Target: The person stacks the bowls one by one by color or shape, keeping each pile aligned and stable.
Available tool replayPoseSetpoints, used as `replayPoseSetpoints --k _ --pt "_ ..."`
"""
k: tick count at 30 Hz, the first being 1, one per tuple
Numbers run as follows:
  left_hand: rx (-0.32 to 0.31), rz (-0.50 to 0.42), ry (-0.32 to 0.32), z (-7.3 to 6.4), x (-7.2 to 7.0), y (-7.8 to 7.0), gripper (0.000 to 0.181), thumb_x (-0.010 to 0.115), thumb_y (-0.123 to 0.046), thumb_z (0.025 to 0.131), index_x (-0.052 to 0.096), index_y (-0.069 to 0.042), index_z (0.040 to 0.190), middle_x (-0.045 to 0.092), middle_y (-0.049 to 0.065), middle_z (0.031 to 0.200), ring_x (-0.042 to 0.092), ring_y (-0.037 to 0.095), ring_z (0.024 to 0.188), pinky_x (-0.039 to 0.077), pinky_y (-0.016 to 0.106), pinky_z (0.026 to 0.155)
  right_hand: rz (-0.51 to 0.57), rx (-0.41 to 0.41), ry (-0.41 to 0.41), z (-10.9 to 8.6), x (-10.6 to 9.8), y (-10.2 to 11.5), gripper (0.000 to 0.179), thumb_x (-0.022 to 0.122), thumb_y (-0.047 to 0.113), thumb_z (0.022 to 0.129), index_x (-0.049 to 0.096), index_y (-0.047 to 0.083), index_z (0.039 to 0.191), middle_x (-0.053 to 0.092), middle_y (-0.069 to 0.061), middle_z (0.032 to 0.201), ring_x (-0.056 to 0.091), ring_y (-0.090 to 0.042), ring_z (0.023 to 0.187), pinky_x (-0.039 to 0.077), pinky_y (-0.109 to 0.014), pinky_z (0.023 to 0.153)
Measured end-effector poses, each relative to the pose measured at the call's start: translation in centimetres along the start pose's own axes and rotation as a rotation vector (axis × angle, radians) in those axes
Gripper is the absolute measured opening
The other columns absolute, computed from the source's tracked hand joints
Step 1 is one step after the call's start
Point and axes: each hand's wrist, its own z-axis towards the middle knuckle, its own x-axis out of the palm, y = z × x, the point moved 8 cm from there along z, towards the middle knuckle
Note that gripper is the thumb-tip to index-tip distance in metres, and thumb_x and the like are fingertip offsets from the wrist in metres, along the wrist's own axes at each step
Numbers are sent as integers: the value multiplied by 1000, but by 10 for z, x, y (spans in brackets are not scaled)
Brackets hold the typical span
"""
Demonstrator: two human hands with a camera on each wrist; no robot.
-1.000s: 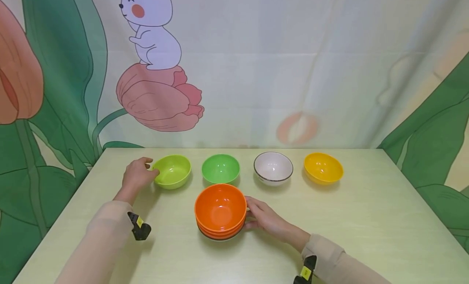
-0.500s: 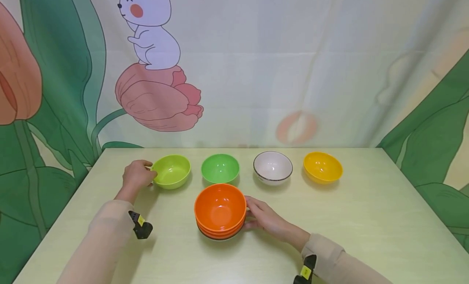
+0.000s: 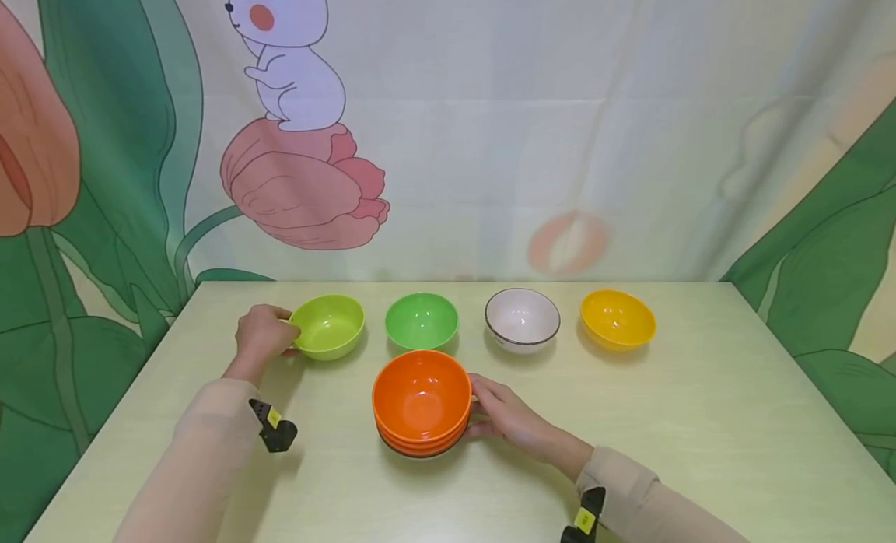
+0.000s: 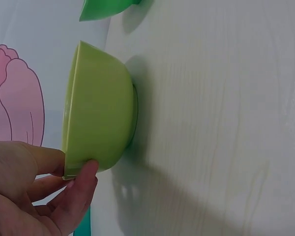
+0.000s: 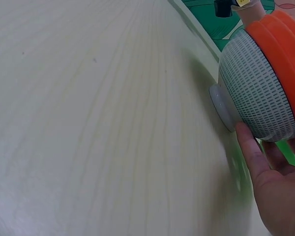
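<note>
A lime green bowl (image 3: 329,329) stands at the left end of a row on the table. At its left rim my left hand (image 3: 262,333) pinches the edge; the left wrist view shows the thumb on the outer wall, with other fingers (image 4: 49,161) at the rim. A stack of bowls (image 3: 422,403) sits nearer me: orange bowls nested in a patterned bowl (image 5: 255,88) with a pale foot. My right hand (image 3: 514,422) holds the stack from its right side, its thumb and fingers against the lower bowl. Whether the stack's foot touches the table cannot be told.
Along the back of the table (image 3: 700,387) stand a green bowl (image 3: 422,323), a white bowl with a dark rim (image 3: 522,321) and a yellow bowl (image 3: 617,320). A printed curtain (image 3: 476,138) hangs behind the table's far edge. The orange stack partly overlaps the green bowl in the head view.
The left hand's fingers have closed on the lime green bowl's rim, and the left forearm has shifted slightly right. The right hand and the stack stay in place.
</note>
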Motion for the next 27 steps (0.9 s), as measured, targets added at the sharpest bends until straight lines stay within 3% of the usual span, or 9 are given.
replayPoseSetpoints --k 7,15,27 --pt "1 -12 -26 -2 -2 -2 45 52 -6 84 49 11 125 53 30 119 69 21 68 51 19 64 24 -1 -1 0 0 0 62 35 46 97 31 4 142 35 -18 144 47 -32 122 53 -36 86" --pt "-38 -51 -57 -2 -2 2 42 52 -5 85 50 11 124 53 30 118 68 26 74 53 19 55 34 10 -4 0 0 -1 63 36 48 96 32 5 142 37 -17 143 48 -30 122 53 -36 86" --pt "-44 -44 -59 -4 -4 1 42 51 -3 84 51 10 124 53 29 117 66 26 71 56 25 60 49 2 17 0 1 0 62 35 47 97 32 4 141 37 -17 143 47 -31 122 53 -37 87"
